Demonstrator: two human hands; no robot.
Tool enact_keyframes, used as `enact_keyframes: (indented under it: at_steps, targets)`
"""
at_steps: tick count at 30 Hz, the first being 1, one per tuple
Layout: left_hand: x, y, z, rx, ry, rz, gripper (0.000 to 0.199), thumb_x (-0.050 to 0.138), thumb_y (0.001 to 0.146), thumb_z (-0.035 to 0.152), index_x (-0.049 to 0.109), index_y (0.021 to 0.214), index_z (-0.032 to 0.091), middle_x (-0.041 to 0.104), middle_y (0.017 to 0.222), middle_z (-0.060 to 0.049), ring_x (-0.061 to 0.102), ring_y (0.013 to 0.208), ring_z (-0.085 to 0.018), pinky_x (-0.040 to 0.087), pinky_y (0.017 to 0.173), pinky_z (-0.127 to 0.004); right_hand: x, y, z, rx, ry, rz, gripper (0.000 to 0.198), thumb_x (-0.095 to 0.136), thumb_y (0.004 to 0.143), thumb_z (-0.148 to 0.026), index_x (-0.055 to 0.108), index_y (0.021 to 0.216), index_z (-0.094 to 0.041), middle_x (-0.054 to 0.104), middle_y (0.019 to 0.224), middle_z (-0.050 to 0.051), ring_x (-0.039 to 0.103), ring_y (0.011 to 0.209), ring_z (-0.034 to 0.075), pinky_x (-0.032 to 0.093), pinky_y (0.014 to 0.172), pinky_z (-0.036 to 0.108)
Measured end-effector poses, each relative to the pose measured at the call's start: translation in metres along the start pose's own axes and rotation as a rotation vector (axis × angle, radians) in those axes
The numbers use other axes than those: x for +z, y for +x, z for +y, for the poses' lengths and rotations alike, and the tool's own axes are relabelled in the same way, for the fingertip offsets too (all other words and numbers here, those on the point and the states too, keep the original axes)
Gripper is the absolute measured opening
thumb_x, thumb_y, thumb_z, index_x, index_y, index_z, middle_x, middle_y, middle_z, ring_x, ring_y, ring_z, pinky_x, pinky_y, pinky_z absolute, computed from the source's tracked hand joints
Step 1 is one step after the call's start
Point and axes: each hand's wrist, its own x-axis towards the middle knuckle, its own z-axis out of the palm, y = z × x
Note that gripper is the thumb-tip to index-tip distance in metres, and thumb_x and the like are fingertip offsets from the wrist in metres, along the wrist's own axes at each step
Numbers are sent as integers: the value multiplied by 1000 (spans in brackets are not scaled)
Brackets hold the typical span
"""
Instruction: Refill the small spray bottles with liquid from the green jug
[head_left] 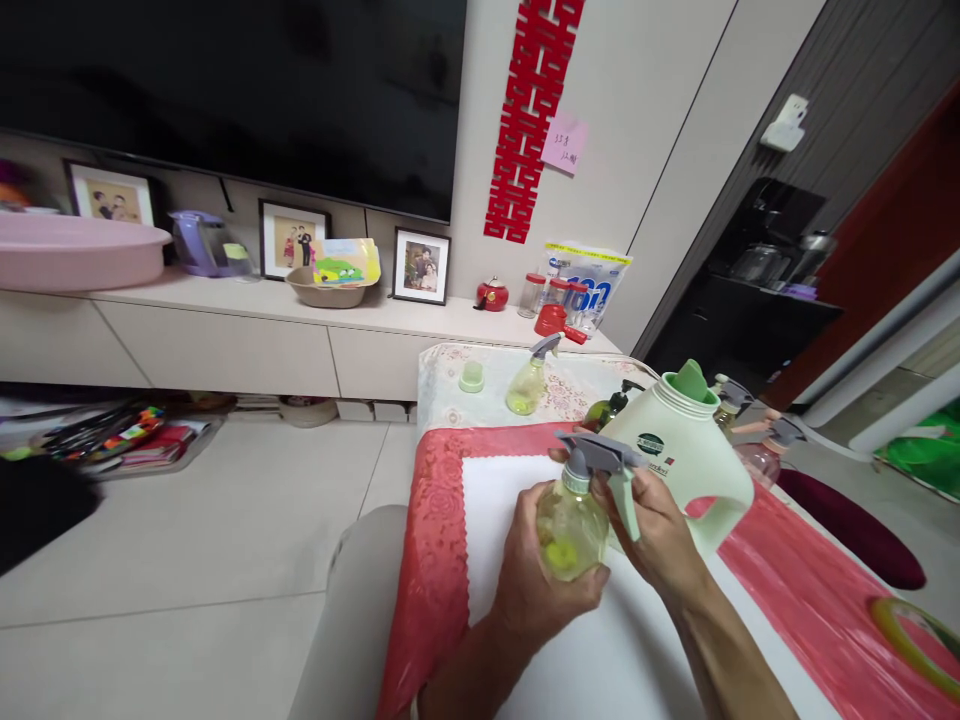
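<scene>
My left hand (525, 575) is wrapped round the body of a clear, green-tinted spray bottle (571, 530) with a little yellowish liquid at its bottom. The bottle is tilted slightly and held above the white mat. My right hand (664, 540) grips the grey spray head (596, 452) at the bottle's neck, by the pale green trigger. Some of its fingers are hidden behind the head. Just beyond my right hand stands a large pale green jug (686, 425) with a handle and an open neck, a darker green piece (688, 380) sticking up from it.
On the table's far end are another spray bottle (526, 385) and a pale green cap (472, 377). A black pump bottle (619, 400) and more spray bottles stand around the jug. A roll of tape (911, 640) lies at the right. Behind runs a low cabinet (262, 345).
</scene>
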Motion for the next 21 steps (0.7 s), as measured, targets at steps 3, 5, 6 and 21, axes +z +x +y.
enact_keyframes:
  at_steps: [3,5,6,21]
  targets:
    - [0,0,-2,-12,38,16,79,78,54,10,46,125,25,64,118,-7,64,107,-27,56,94,-45,3,0,1,-49,-115,79,61,85,75,-40,64,129,-22,68,113,8,65,100,23,56,86,31]
    - [0,0,-1,-21,-6,-31,78,78,54,12,46,124,25,64,117,-7,65,105,-27,56,92,-44,7,-1,0,-70,-138,164,70,91,67,-35,63,130,-22,68,115,8,66,99,22,57,84,29]
    - [-1,0,0,-20,-47,-65,77,77,55,13,47,124,25,64,117,-7,65,104,-27,56,92,-43,8,-2,-1,-74,-130,191,72,91,66,-35,62,132,-23,68,117,8,66,99,22,57,83,30]
    - [-6,2,10,16,-390,-306,68,82,64,26,49,123,21,60,116,-10,62,104,-26,52,88,-40,-8,2,-15,52,185,-180,39,73,88,-46,69,118,-23,68,110,9,68,96,23,57,86,38]
